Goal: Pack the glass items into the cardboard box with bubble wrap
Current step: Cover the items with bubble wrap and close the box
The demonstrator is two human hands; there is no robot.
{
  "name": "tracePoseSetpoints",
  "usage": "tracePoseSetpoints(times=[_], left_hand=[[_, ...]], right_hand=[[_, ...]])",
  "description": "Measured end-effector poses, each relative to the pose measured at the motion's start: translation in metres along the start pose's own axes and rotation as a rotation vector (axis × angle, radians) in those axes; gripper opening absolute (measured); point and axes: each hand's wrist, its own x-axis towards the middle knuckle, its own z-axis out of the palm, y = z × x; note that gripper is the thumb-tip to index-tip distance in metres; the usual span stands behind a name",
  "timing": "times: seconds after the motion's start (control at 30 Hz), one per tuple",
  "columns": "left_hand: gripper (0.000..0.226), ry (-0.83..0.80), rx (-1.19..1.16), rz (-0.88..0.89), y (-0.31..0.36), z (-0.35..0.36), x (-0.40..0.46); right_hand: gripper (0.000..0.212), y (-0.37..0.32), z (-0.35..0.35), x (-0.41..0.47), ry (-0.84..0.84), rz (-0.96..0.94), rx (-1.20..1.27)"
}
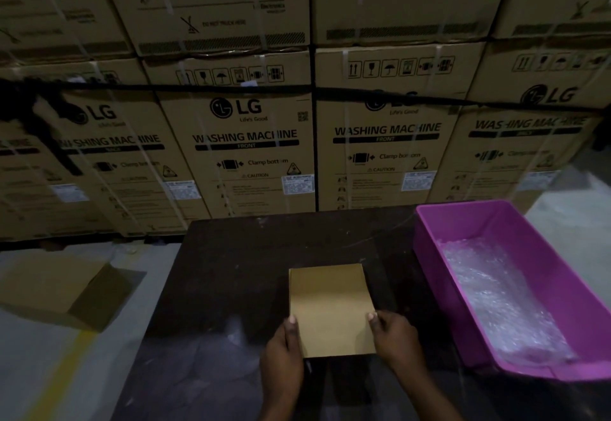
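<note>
Head cam: flat box (331,308) lies on the table (238,265), long axis running away, left hand (282,354) and right hand (395,338) pinching its near corners. Bubble wrap (496,298) sits right, so right's nearer.

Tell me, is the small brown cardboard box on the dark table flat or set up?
Flat. The small brown cardboard box lies as one sheet, no raised walls, both hands holding its near corners.
</note>
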Motion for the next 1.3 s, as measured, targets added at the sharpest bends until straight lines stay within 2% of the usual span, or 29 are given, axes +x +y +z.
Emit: tracePoseSetpoints(times=[0.2,0.4,0.6,0.8,1.07,1.3], left_hand=[[0.044,0.059,0.073,-0.027,0.005,-0.006,-0.004],[0.045,0.100,0.091,-0.041,0.004,-0.006,-0.006],[0.038,0.094,0.008,-0.057,0.009,-0.006,-0.016],[0.026,0.127,-0.172,-0.164,0.007,0.004,-0.023],[0.037,0.132,-0.151,-0.115,0.002,0.008,-0.023],[0.035,0.088,-0.199,-0.110,0.004,0.006,-0.026]], right_hand=[[0.027,0.001,0.003,0.001,0.035,-0.030,0.000],[0.031,0.000,0.004,0.005,-0.017,-0.001,-0.010],[0.031,-0.001,0.005,0.008,-0.017,0.001,-0.040],[0.027,0.002,0.002,0.007,-0.034,-0.028,-0.023],[0.027,0.008,0.004,0.003,0.007,-0.040,0.164],[0.028,0.012,0.009,0.001,0.050,-0.066,0.184]])
